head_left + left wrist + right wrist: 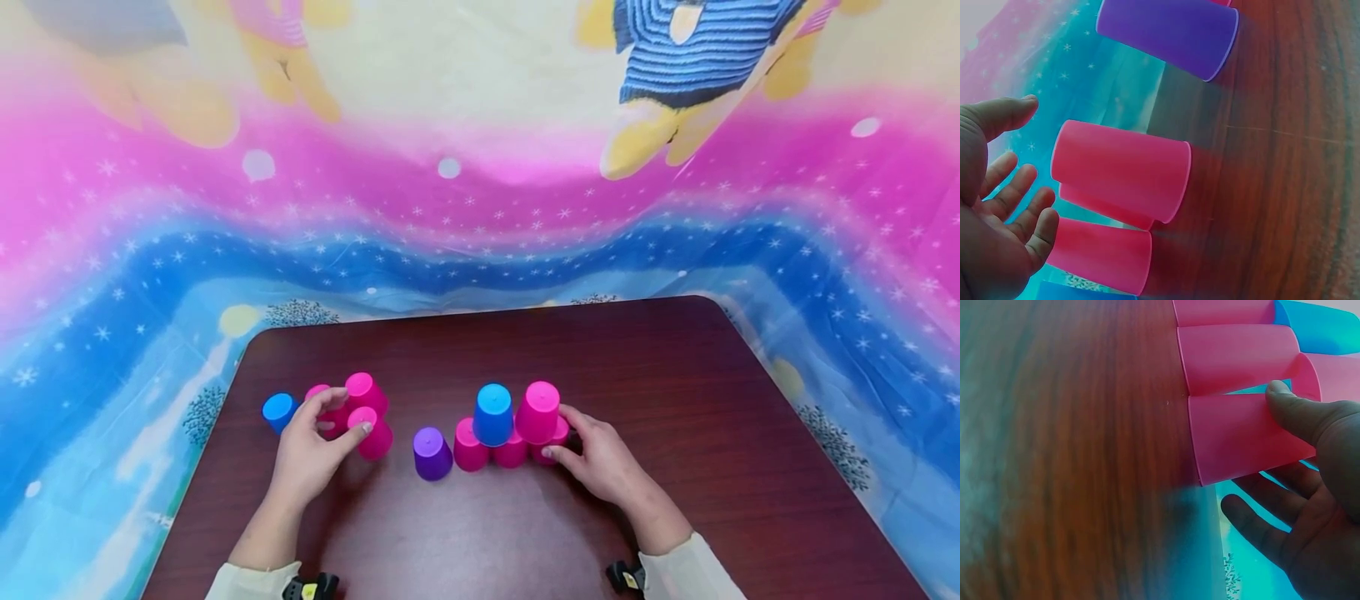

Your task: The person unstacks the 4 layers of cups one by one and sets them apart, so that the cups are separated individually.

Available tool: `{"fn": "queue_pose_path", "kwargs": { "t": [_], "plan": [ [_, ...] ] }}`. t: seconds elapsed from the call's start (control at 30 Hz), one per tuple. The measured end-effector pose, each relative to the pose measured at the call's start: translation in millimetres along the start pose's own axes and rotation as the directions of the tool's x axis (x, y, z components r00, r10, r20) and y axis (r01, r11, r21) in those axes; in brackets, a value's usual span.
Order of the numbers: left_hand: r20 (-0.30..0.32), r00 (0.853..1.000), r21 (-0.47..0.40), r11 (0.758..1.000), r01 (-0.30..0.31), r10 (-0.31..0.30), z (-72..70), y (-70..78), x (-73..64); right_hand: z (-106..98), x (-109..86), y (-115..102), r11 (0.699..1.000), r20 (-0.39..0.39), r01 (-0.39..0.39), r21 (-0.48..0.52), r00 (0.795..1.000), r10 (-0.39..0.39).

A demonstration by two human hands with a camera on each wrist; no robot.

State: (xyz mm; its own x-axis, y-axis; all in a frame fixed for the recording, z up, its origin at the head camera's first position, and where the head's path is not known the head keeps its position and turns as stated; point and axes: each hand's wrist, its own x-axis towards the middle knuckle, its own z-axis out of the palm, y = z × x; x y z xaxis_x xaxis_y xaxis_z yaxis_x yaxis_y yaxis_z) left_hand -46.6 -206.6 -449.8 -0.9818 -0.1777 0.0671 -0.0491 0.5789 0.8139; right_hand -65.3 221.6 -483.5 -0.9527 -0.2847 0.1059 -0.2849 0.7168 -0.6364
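Note:
My left hand [311,450] hovers beside a group of upside-down pink cups at the left, thumb near the front pink cup [377,440]. In the left wrist view its fingers are spread apart with nothing between them. Another pink cup [369,393] stands behind, partly covered pink ones lie under the hand, and a blue cup [278,411] is outermost. On the right, three pink cups form a bottom row, topped by a blue cup [493,414] and a pink cup [538,410]. My right hand [603,465] holds the row's right-end pink cup [1241,440], thumb in front, fingers behind.
A purple cup [432,455] stands upside down between the two groups, close to the left end of the row [470,448]. The dark brown table [675,375] has a rounded far edge. A printed cloth [465,225] hangs behind and around it.

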Motion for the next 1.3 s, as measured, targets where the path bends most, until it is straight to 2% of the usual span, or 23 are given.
{"fn": "queue_pose_path", "kwargs": {
  "t": [0.3, 0.47, 0.63, 0.83, 1.1, 1.3],
  "plan": [
    [-0.004, 1.0, -0.031, 0.999, -0.008, 0.007, -1.5, 12.5, -0.5, -1, -0.5, -1, 1.0, 0.006, -0.005, 0.011, 1.0, 0.005],
    [0.015, 1.0, -0.084, 0.996, -0.012, 0.013, 0.2, 23.6, -2.7, -1, -0.4, -1, 1.0, 0.001, 0.003, 0.007, 1.0, -0.003],
    [0.029, 0.996, -0.111, 0.991, -0.076, 0.079, 7.3, 30.4, -3.6, -1, 0.0, -1, 1.0, -0.008, 0.012, 0.005, 1.0, -0.012],
    [0.044, 0.982, -0.109, 0.978, -0.179, 0.184, 16.9, 33.0, -2.7, 0, 0.0, -1, 1.0, -0.005, 0.009, 0.006, 1.0, -0.009],
    [0.115, 0.969, -0.134, 0.97, -0.202, 0.218, 27.8, 39.2, -4.4, 0, -0.3, 1, 1.0, -0.005, 0.011, 0.005, 1.0, -0.011],
    [0.127, 0.962, -0.157, 0.962, -0.222, 0.242, 33.2, 45.5, -3.2, 0, -0.1, 2, 1.0, -0.005, 0.011, 0.008, 1.0, -0.011]
  ]
}}
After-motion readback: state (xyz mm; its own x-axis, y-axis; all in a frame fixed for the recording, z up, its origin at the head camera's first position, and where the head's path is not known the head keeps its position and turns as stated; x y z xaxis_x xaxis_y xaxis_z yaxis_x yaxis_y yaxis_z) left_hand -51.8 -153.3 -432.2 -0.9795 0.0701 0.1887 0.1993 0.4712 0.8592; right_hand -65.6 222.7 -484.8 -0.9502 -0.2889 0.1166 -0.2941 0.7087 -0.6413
